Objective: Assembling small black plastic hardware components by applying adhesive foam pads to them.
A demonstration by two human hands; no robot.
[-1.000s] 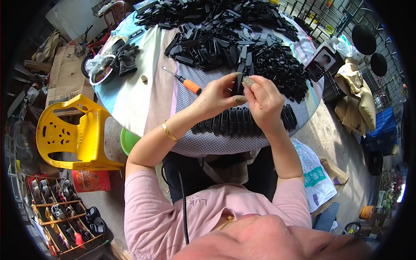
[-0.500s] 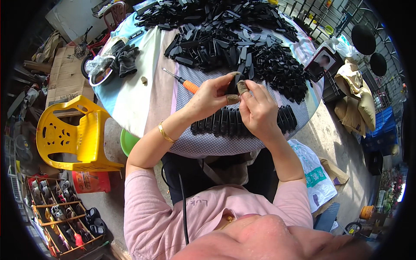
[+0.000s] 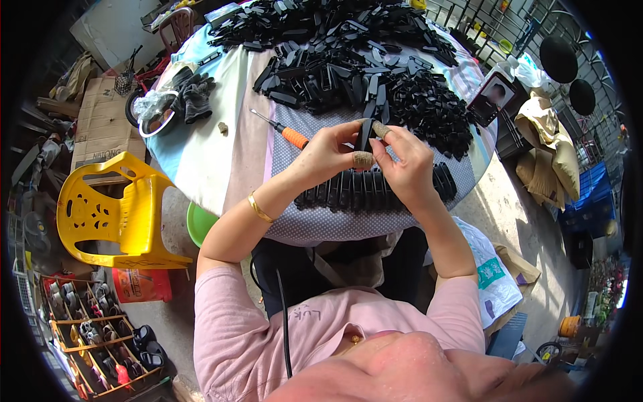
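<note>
Between my two hands, over the near part of the table, is a narrow black plastic piece (image 3: 364,136). My left hand (image 3: 329,151) grips it from the left, with a brown wrap on the thumb tip. My right hand (image 3: 404,161) pinches it from the right, its index finger wrapped in the same brown material. Below my hands stands a curved row of black plastic parts (image 3: 341,190), packed side by side and partly hidden by my right hand. Left of my left hand lies a screwdriver (image 3: 292,136) with an orange handle. Beyond my hands is a heap of loose black parts (image 3: 321,74).
Black work gloves (image 3: 194,95) and a white-rimmed container (image 3: 158,120) sit at the table's left side. A phone-like screen (image 3: 494,95) stands at the right edge. A yellow plastic chair (image 3: 127,211) is left of the table, near a green basin (image 3: 199,222).
My right fingers have shifted slightly right and opened away from the left ones, so more of the black piece shows between my hands. The view has shifted a little.
</note>
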